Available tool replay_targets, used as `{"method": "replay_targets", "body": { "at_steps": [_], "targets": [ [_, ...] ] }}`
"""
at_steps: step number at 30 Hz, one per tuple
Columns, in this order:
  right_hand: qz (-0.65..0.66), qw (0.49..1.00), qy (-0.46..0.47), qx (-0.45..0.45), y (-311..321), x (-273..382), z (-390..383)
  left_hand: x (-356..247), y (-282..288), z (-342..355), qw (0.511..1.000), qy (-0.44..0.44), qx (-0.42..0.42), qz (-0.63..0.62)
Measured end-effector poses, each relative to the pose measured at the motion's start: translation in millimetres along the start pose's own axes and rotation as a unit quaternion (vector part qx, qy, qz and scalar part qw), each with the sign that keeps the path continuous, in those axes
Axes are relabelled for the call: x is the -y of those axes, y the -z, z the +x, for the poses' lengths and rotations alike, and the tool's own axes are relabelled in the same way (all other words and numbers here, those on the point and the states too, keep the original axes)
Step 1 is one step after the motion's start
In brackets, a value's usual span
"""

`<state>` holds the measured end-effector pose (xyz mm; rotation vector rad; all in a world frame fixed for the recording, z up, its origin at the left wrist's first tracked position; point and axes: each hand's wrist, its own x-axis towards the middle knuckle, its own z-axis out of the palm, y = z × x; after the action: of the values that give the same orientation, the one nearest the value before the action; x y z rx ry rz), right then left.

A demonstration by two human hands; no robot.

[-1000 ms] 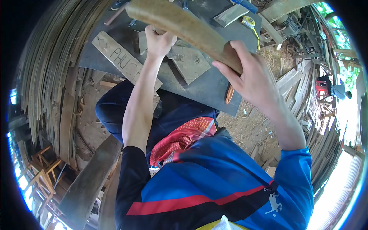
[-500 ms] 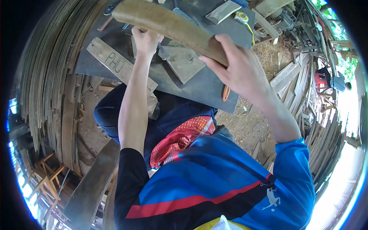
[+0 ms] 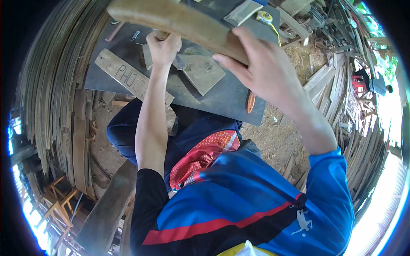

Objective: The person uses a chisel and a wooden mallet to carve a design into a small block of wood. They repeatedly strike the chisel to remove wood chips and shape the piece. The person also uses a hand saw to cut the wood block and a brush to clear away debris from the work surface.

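Note:
My right hand (image 3: 273, 68) is closed around one end of a long, thick wooden club (image 3: 183, 25), held raised over the table and slanting up to the left. Beneath the club, my left hand (image 3: 164, 48) is wrapped round a chisel; its handle end (image 3: 161, 35) pokes out at the top of the fist. The chisel's metal blade (image 3: 178, 64) slopes down to the right, against a flat wooden block (image 3: 202, 72). Whether the edge touches the wood I cannot tell. Left of my forearm lies a plank with carved letters (image 3: 124, 76), partly hidden by the arm.
The dark tabletop (image 3: 222, 100) also carries an orange-handled tool (image 3: 251, 102) near its right edge, a yellow tape measure (image 3: 265, 17) and a pale angled block (image 3: 244, 13). Stacked boards (image 3: 55, 85) line the left side. A person (image 3: 378, 83) is far off at the right.
The club has shifted a little to the left and up in my right hand. My left hand keeps its grip on the chisel, and the whole view has moved slightly.

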<state>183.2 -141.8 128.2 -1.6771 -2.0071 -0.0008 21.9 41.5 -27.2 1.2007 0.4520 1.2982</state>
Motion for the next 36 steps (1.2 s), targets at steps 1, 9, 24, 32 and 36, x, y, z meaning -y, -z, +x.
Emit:
{"method": "replay_targets", "body": {
  "at_steps": [1,9,24,32,36],
  "targets": [
    [0.022,1.0,0.0,-0.016,3.5,2.9,0.6,-0.8,-0.7,1.1,1.0,0.025,-0.016,-0.005],
    [-0.043,0.999,-0.003,0.014,-12.9,-16.9,19.3,3.5,19.5,31.9,0.987,0.107,-0.093,-0.076],
    [0.009,0.999,0.035,-0.005,3.8,9.5,22.6,-11.7,14.3,-33.2,0.997,-0.009,-0.034,-0.072],
    [-0.01,0.998,0.017,0.062,-1.7,17.9,16.3,0.9,57.4,-59.7,0.98,-0.053,0.029,-0.19],
    [0.056,0.998,0.006,0.018,6.8,23.6,21.7,-6.6,70.0,-68.0,0.988,-0.039,0.008,-0.151]
  ]
}}
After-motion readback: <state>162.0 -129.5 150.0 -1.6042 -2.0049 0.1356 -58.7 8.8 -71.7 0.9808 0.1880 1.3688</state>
